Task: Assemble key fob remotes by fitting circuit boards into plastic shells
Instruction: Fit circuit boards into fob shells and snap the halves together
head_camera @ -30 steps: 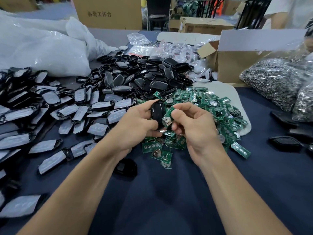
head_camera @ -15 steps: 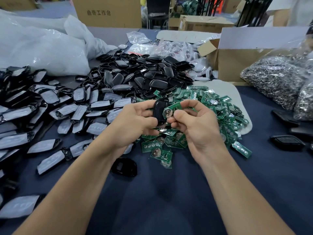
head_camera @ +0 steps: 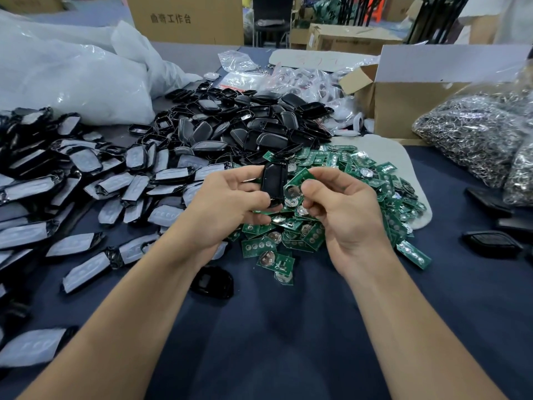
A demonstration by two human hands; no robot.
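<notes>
My left hand grips a black plastic shell, held upright between thumb and fingers. My right hand pinches a green circuit board with a round coin cell, its edge touching the shell's right side. Both hands hover over a heap of green circuit boards. Behind them lies a pile of empty black shells. To the left spreads a mass of shells with grey button pads.
One black shell lies on the dark blue table cloth under my left wrist. Bags of metal key rings sit at right, more black parts at the right edge, a cardboard box and white plastic bags behind.
Both hands have risen slightly and the circuit board has been turned and brought closer against the shell's side.
</notes>
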